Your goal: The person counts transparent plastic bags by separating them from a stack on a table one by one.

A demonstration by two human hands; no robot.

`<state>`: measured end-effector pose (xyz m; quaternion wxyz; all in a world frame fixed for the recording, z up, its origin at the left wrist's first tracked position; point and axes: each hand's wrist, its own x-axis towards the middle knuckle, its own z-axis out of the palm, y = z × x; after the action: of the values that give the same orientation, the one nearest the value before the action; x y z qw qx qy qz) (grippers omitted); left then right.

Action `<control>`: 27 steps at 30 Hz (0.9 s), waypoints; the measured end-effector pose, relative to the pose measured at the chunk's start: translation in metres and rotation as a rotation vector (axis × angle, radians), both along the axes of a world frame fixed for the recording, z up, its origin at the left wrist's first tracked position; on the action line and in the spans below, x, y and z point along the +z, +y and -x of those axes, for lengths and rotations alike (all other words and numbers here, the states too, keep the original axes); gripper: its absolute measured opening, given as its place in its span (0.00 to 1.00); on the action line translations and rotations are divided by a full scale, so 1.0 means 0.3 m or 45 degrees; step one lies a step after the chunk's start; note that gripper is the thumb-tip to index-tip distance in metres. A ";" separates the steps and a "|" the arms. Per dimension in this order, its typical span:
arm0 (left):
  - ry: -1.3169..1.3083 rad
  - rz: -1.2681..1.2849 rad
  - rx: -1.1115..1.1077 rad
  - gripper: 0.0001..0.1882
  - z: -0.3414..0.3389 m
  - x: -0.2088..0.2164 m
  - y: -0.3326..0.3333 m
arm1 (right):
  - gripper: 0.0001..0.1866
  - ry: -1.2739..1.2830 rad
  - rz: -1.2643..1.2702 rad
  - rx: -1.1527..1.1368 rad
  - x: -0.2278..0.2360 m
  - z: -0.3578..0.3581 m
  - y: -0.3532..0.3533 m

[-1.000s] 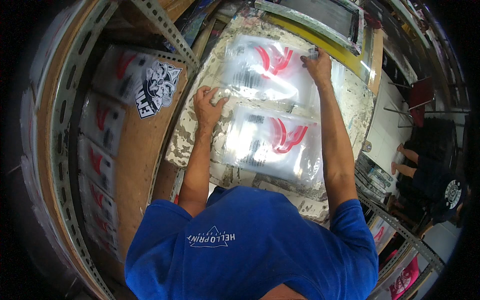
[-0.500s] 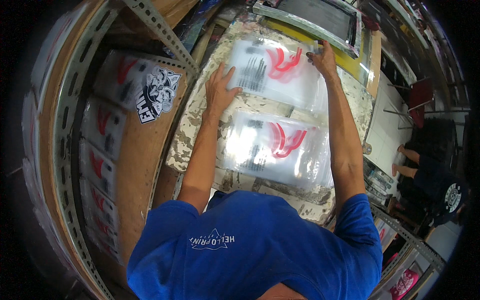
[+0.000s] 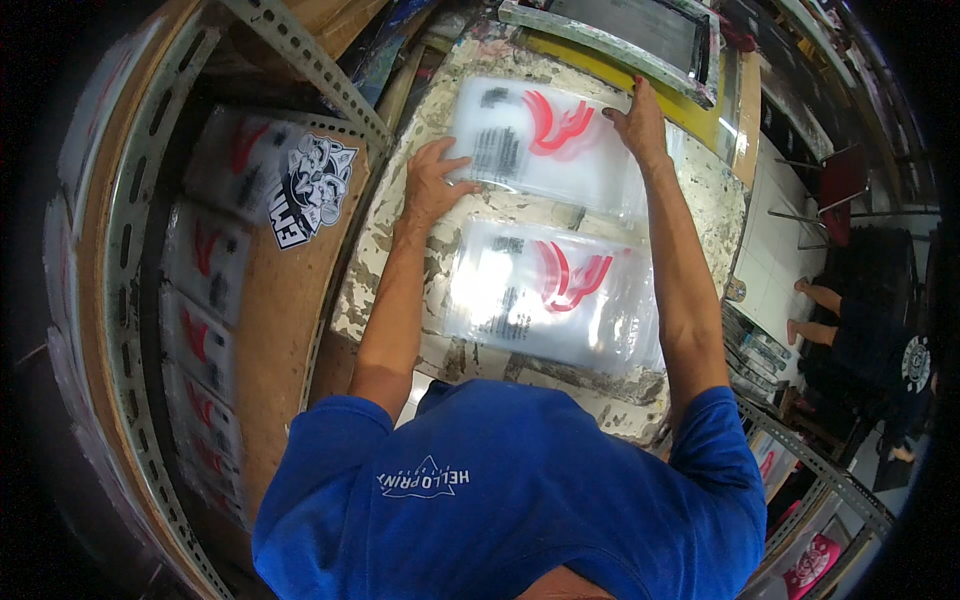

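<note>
Two stacks of clear plastic bags printed with red strokes and dark text lie on a worn, paint-stained table, one behind the other. At the left edge of the far stack (image 3: 555,172) rests my left hand (image 3: 431,182), its fingers apart and the tips touching the plastic. My right hand (image 3: 641,128) is at the far right corner of that same stack, thumb and fingers spread along its edge. Neither hand grips anything. The near stack (image 3: 553,320) lies closer to my body, untouched, with light glaring off it.
A framed printing screen (image 3: 625,45) and a yellow board (image 3: 590,68) lie at the table's far end. On the left, a metal-framed shelf (image 3: 265,400) holds more printed bags (image 3: 205,335) and a sticker (image 3: 312,190). Beyond the table at right are a red chair (image 3: 842,188) and another person (image 3: 880,350).
The far stack has shifted a little to the left, and its top bags lie more evenly. My right hand's fingers have spread from a bent, closer pose at the corner.
</note>
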<state>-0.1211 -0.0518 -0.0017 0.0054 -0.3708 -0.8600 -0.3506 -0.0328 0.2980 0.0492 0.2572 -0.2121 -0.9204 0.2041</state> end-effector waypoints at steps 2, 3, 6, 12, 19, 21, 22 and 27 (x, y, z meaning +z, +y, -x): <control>0.003 -0.032 0.031 0.26 0.005 -0.023 -0.018 | 0.42 -0.076 -0.291 -0.016 0.046 -0.009 -0.051; -0.016 -0.062 0.034 0.26 0.008 -0.037 -0.024 | 0.43 -0.112 -0.438 -0.027 0.074 -0.022 -0.087; -0.066 -0.126 0.029 0.24 0.005 -0.042 -0.019 | 0.46 -0.202 -0.342 0.376 0.070 -0.072 -0.148; -0.004 -0.128 0.010 0.21 0.000 -0.034 -0.026 | 0.52 -0.789 -0.421 0.597 0.047 -0.198 -0.309; -0.071 -0.204 -0.001 0.22 -0.013 -0.022 -0.005 | 0.48 -0.668 -0.383 0.631 -0.023 -0.252 -0.279; 0.000 -0.271 0.016 0.23 -0.018 -0.036 -0.012 | 0.46 -0.539 -0.403 0.620 0.020 -0.279 -0.298; -0.068 -0.364 0.028 0.27 -0.025 -0.047 -0.025 | 0.41 -0.400 -0.346 0.575 0.049 -0.313 -0.319; 0.083 -0.112 0.084 0.34 -0.186 -0.022 -0.117 | 0.29 -0.296 -0.132 -0.054 0.084 -0.648 -0.375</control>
<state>-0.0653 -0.0871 -0.0084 0.0611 -0.3527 -0.8549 -0.3754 0.1616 0.1854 0.0743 0.1638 -0.2402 -0.9486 0.1249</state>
